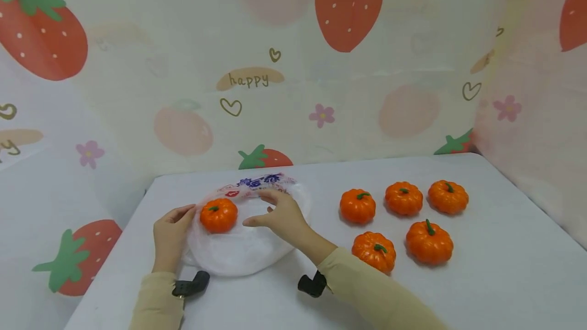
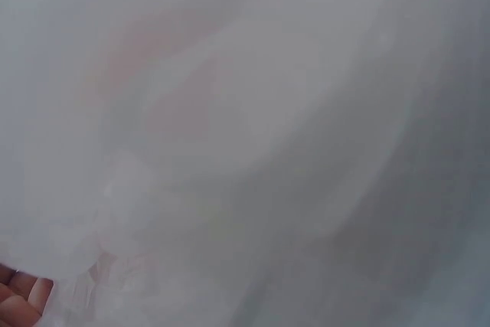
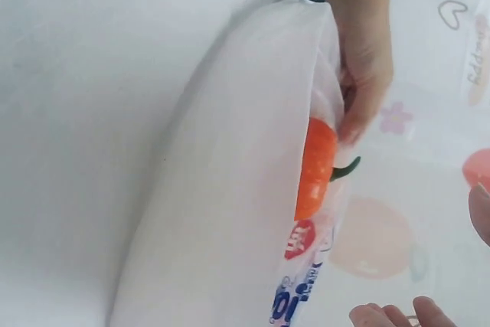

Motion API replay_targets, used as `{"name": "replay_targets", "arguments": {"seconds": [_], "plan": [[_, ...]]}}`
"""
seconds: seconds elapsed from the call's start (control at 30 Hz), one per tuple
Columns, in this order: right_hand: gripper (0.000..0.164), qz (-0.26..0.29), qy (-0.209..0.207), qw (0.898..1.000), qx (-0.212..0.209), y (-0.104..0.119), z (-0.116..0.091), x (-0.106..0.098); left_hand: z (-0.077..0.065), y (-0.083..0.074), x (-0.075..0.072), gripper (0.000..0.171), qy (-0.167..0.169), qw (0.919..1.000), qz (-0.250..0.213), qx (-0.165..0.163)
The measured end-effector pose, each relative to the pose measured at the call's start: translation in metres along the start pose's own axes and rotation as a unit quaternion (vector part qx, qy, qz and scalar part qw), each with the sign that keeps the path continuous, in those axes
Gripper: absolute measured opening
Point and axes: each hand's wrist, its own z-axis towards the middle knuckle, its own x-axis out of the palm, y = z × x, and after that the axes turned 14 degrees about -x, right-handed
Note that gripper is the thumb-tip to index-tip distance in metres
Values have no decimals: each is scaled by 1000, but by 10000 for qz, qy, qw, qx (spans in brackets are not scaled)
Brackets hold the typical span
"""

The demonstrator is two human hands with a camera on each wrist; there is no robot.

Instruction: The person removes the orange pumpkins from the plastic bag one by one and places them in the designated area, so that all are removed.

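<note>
In the head view, a white plastic bag (image 1: pixel 247 256) with red and blue print spreads over the left part of the table, its mouth partly open. One small orange pumpkin (image 1: pixel 218 216) with a green stem sits in the bag's mouth. My left hand (image 1: pixel 170 233) pinches the bag's left edge beside that pumpkin. Just right of the pumpkin is my right hand (image 1: pixel 284 218), thumb and fingers spread apart, with nothing between them. The right wrist view shows the pumpkin (image 3: pixel 315 168) partly hidden behind the bag wall (image 3: pixel 222 174). Blurred bag film (image 2: pixel 230 166) fills most of the left wrist view.
Several more orange pumpkins stand on the right side of the white table (image 1: pixel 495 269), among them a front one (image 1: pixel 429 243) and a far right one (image 1: pixel 448 197). A strawberry-printed curtain (image 1: pixel 293 90) hangs behind and at both sides.
</note>
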Motion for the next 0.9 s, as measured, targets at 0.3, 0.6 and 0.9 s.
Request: {"name": "replay_targets", "arguments": {"seconds": [0.3, 0.6, 0.9], "plan": [[70, -390, 126, 9983, 422, -10, 19, 33, 2, 3, -1, 35, 92, 9999, -123, -1], [66, -683, 167, 9963, 501, -21, 37, 59, 3, 0, -1, 36, 68, 10000, 3, 12], [74, -945, -29, 9921, 825, -32, 48, 81, 2, 3, -2, 36, 63, 10000, 12, -34]]}}
